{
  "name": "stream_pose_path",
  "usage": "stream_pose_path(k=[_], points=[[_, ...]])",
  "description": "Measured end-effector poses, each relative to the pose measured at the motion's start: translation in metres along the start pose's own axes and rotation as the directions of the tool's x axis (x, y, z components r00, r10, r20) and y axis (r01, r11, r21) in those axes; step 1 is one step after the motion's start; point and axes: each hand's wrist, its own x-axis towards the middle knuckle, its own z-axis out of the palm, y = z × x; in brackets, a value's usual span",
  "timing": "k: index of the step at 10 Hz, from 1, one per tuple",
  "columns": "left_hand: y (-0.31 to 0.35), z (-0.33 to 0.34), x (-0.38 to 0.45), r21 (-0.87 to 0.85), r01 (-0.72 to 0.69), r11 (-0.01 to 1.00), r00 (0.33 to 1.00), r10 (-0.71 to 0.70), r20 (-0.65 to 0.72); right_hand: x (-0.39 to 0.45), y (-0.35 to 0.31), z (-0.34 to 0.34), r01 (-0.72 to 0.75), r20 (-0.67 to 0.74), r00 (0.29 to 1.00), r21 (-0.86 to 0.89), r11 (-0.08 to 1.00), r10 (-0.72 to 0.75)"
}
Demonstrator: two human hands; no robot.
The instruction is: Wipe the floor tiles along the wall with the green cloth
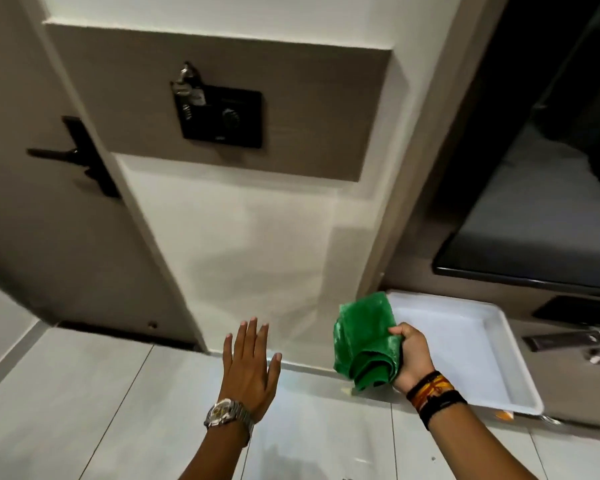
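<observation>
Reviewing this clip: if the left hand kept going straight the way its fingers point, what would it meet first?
Probably the white wall just above the floor tiles. The left hand is open and flat, fingers pointing at its base; depth is hard to judge.

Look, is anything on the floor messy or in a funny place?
Yes, a little. A white tray sits on the floor by the wall, with something small and orange peeking from under its near edge. A few dark specks dot the tiles nearby. The right hand holds the green cloth bunched up; the left hand is spread open.
</observation>
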Motion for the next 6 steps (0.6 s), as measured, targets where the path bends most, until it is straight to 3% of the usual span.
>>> stream_pose_path(k=[2,3,4,5,6], points=[[0.059,0.032,-0.008,0.050,0.058,0.997,0.998,-0.056,-0.042,0.027,-0.065,-0.084,0.019,-0.077,0.997,0.107,0.994,-0.010],[0.084,0.047,-0.020,0.080,0.093,0.992,0.996,-0.092,-0.020,0.046,-0.088,-0.108,-0.005,-0.062,0.998,0.032,0.999,0.007],[0.106,0.050,-0.021,0.130,0.065,0.989,0.998,-0.065,-0.006,0.061,-0.093,-0.126,-0.057,-0.095,0.995,-0.340,0.939,0.026],[0.127,0.033,-0.024,0.127,0.095,0.987,0.992,-0.083,-0.096,0.060,-0.088,-0.130,-0.006,-0.233,0.929,-0.785,0.619,-0.287],[0.133,-0.001,-0.003,0.178,0.060,0.982,0.984,-0.028,-0.178,0.044,-0.072,-0.145,0.100,-0.100,0.909,-0.890,0.446,-0.405]])
